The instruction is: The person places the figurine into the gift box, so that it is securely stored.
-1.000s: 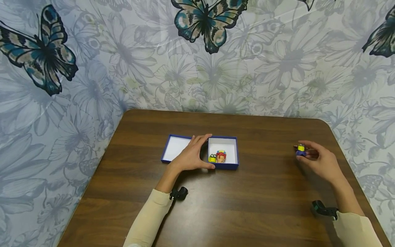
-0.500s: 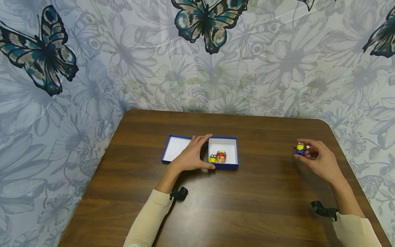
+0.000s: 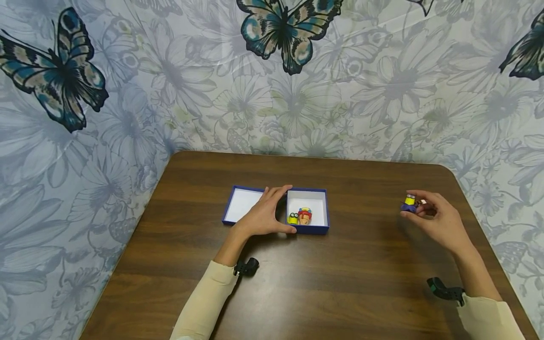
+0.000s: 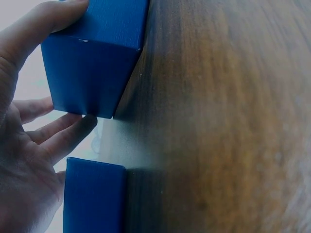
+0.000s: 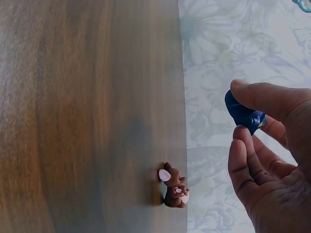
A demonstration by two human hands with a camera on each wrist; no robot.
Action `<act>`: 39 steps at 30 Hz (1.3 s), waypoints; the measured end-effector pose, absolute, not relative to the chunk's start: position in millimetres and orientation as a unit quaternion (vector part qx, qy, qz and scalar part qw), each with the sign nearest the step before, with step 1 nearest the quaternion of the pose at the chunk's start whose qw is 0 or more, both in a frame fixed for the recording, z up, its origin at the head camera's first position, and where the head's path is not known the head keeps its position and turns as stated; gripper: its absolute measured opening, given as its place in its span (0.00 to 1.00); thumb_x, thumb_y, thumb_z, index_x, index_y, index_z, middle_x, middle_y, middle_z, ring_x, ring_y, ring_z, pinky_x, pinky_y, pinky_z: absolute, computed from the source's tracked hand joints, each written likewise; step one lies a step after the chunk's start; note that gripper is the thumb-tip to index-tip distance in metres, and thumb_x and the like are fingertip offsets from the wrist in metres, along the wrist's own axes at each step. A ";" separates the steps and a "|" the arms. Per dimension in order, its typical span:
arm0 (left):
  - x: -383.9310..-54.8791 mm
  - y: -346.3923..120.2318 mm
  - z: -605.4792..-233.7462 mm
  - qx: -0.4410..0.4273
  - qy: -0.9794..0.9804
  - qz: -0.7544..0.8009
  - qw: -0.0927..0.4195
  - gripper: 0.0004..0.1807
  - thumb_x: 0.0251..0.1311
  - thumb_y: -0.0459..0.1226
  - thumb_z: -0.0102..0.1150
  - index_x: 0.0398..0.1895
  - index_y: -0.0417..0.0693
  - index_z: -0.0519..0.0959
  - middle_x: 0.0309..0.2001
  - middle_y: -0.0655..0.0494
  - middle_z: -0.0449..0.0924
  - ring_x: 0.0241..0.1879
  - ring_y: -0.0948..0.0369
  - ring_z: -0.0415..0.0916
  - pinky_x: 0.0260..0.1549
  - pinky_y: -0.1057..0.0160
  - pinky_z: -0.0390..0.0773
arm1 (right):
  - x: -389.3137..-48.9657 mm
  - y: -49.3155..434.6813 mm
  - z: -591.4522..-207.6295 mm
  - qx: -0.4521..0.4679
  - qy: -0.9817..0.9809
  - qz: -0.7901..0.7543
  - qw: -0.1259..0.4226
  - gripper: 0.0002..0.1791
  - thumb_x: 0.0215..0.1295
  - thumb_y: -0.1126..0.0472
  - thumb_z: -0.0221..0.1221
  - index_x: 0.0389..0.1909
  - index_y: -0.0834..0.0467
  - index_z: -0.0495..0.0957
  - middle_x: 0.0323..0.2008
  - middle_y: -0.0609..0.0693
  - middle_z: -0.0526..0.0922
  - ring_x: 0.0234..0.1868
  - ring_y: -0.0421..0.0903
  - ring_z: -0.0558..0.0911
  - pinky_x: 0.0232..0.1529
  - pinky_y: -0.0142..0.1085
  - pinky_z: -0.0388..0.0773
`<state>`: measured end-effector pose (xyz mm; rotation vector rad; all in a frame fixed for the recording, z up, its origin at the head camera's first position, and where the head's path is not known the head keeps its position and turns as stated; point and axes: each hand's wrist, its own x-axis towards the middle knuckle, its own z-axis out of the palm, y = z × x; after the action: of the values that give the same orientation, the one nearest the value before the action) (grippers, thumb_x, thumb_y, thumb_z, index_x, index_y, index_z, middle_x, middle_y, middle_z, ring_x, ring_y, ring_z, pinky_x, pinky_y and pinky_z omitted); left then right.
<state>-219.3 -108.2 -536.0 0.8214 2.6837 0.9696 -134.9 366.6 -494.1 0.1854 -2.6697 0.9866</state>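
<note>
A blue box [image 3: 312, 230] with a white inside sits mid-table. My left hand [image 3: 263, 215] holds its left end, thumb on the near wall, fingertips at the far one; the left wrist view shows them spanning the box wall [image 4: 90, 75]. Inside, at the near left corner, a small yellow-green figurine [image 3: 292, 218] stands beside a figurine in a red cap [image 3: 304, 216]. At the table's right, my right hand [image 3: 444, 222] pinches a yellow and blue toy figurine [image 3: 409, 202] between thumb and fingers. In the right wrist view, mostly its blue part [image 5: 243, 111] shows.
The box's lid [image 3: 241, 204], white side up, lies left of the box, partly under my left hand. A brown animal figurine with pink ears [image 5: 174, 187] stands on the table [image 5: 73, 121] near the right hand. A patterned wall [image 3: 297, 108] rises behind the table.
My right hand has shifted slightly left with the toy figurine, which now appears a little higher and tilted. The left hand and the box have stayed in place.
</note>
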 end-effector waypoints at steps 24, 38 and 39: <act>-219.3 -107.8 -536.1 0.277 0.898 0.331 0.082 0.70 0.44 0.62 0.85 0.88 0.61 0.53 0.82 0.48 0.62 0.87 0.43 0.51 0.89 0.39 0.40 | -146.7 338.4 -495.4 0.106 -0.922 0.349 0.132 0.33 0.58 0.66 0.80 0.66 0.56 0.82 0.51 0.57 0.83 0.39 0.30 0.79 0.42 0.14 0.76; -219.3 -108.2 -536.0 0.279 0.898 0.331 0.083 0.70 0.45 0.62 0.85 0.88 0.59 0.53 0.81 0.47 0.62 0.87 0.44 0.52 0.89 0.40 0.40 | -153.6 316.9 -487.9 0.134 -0.916 0.358 0.124 0.33 0.59 0.65 0.79 0.66 0.55 0.81 0.49 0.54 0.84 0.42 0.34 0.81 0.47 0.13 0.76; -219.5 -108.4 -536.0 0.279 0.898 0.329 0.082 0.70 0.45 0.62 0.85 0.88 0.60 0.53 0.81 0.48 0.62 0.87 0.44 0.52 0.89 0.40 0.40 | -154.4 315.6 -487.5 0.134 -0.915 0.361 0.120 0.32 0.60 0.65 0.79 0.66 0.55 0.81 0.49 0.55 0.84 0.43 0.33 0.81 0.47 0.13 0.77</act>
<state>-219.5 -108.4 -536.0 0.8343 2.6837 0.9830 -154.4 315.6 -487.5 0.3918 -2.6749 1.0544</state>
